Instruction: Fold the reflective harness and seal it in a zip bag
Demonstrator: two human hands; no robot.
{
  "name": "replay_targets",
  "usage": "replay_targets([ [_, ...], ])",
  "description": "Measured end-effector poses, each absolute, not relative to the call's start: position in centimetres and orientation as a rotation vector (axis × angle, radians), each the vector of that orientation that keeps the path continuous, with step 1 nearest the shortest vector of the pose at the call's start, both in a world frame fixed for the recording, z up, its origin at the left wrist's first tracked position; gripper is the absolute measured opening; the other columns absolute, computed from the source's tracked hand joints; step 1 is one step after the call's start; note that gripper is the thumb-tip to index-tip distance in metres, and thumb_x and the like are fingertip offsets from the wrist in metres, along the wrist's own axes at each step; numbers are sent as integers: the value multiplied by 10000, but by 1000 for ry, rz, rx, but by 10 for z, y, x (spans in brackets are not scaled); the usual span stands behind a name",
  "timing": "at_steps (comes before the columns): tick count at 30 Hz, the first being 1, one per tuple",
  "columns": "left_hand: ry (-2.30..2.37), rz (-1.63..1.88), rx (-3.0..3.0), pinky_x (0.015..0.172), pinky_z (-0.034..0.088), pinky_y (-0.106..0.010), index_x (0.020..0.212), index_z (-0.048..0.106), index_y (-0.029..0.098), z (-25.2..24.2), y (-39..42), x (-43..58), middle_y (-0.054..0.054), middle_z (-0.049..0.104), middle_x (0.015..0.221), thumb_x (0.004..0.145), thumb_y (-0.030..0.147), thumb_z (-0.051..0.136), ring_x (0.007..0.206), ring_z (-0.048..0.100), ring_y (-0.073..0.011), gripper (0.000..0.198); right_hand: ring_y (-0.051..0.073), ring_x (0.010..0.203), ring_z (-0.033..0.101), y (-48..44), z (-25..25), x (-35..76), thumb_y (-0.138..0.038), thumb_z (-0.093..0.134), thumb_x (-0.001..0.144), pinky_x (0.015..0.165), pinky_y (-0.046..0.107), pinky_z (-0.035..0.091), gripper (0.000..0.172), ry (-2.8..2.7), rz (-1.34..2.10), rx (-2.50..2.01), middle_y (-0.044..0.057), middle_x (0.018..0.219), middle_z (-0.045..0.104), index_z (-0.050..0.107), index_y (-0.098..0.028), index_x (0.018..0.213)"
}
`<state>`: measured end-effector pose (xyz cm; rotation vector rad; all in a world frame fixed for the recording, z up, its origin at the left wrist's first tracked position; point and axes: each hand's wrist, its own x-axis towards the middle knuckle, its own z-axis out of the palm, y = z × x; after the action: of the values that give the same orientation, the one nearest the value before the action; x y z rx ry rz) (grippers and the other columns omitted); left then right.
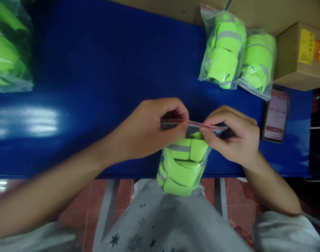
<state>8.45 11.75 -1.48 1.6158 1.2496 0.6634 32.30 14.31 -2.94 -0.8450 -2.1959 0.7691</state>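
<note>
Both my hands pinch the top edge of a clear zip bag (185,168), which hangs over the near edge of the blue table. Inside it are rolled neon-yellow bands with grey reflective stripes. My left hand (152,129) grips the left part of the red-lined zip strip between thumb and fingers. At the right part of the strip, my right hand (232,134) pinches it with thumb and index finger. The strip looks pressed together between the hands, but whether it is sealed I cannot tell.
Two filled zip bags (227,49) (258,61) of similar bands lie at the back right, beside a cardboard box (288,56). A phone (275,115) showing a timer rests right of my right hand. Another bag of neon material (7,52) stands at the far left of the blue table (110,70).
</note>
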Motion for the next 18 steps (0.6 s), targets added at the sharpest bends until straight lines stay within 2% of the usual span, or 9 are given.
replay_targets([
  [6,1262,662,1646,638,453,-249,823,695,232,-15,116,86,41,722,779,866,257,651,696,630,-132,67,165,702,667,141,-29,322,-205,744,939,640,319,557,83,-2215,771,-851,7,812,733,706,-252,883],
  [18,1233,672,1682,705,483,-266,855,699,245,-16,116,87,13,756,877,868,254,650,783,674,-161,51,175,758,691,140,-30,322,-196,722,963,674,326,574,67,-2247,761,-791,19,867,746,714,-252,927],
])
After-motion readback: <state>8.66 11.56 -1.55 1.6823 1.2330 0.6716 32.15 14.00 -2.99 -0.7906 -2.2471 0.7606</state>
